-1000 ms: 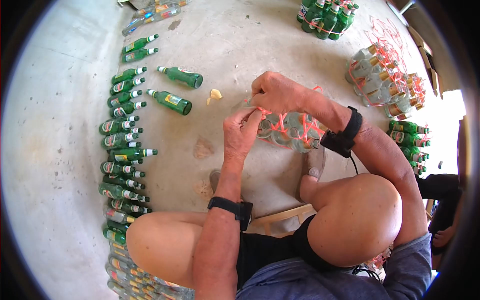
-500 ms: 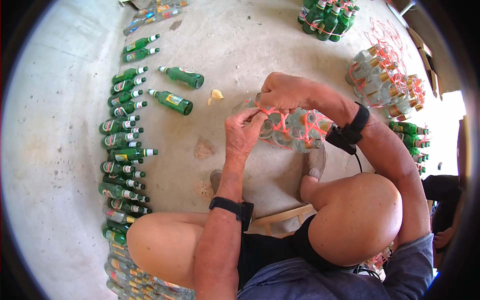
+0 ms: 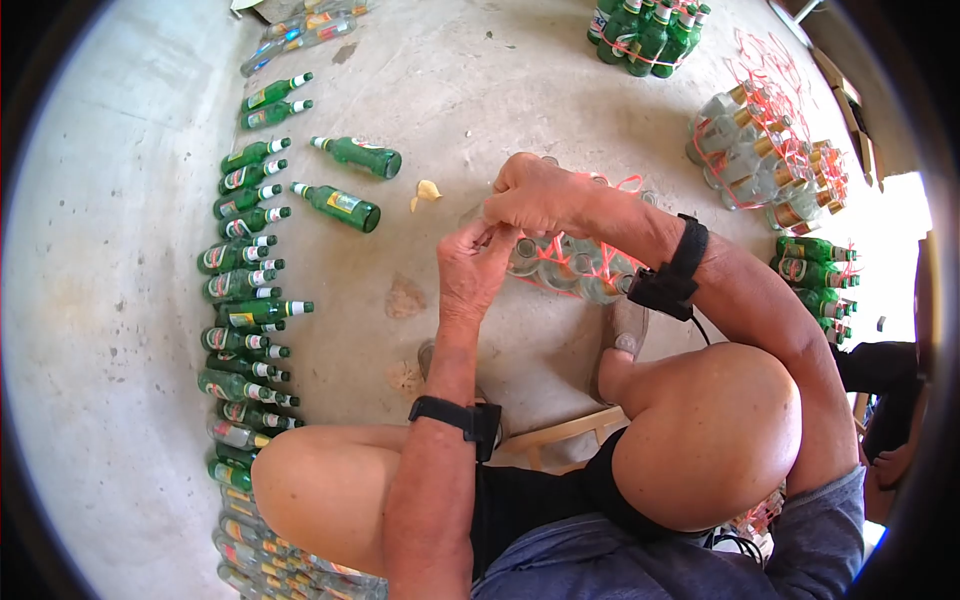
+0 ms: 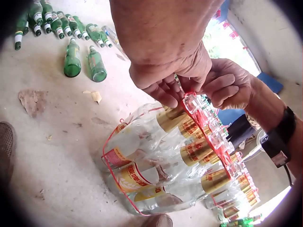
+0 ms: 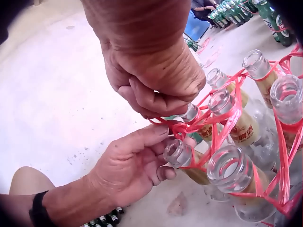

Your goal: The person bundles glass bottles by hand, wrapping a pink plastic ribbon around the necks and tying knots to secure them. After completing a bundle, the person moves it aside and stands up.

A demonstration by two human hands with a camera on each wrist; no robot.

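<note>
Both hands meet at one corner of a bundle of clear glass bottles (image 3: 604, 288) with gold neck labels, standing upright on the floor. Pink plastic twine (image 5: 230, 124) winds between the bottle necks, and another loop circles the bodies low down. With thumb and fingers, my left hand (image 3: 472, 272) pinches the twine beside a corner bottle neck (image 5: 177, 153). My right hand (image 3: 538, 196), fingers curled, grips a strand of twine just above the left fingertips. The left wrist view shows twine running along the row of necks; part of the strand is hidden inside the fingers.
Green bottles (image 3: 245, 258) lie in a long row by the wall at left, with two more green bottles (image 3: 340, 205) apart from it. Tied bundles of green bottles (image 3: 648, 45) and clear bottles (image 3: 745, 145) stand at the far right. A shoe (image 3: 625, 330) is close to the bundle.
My right hand moved a little right along the bundle, then back left, now overlapping the left fingertips. My left hand stays at the same corner, pinching the twine.
</note>
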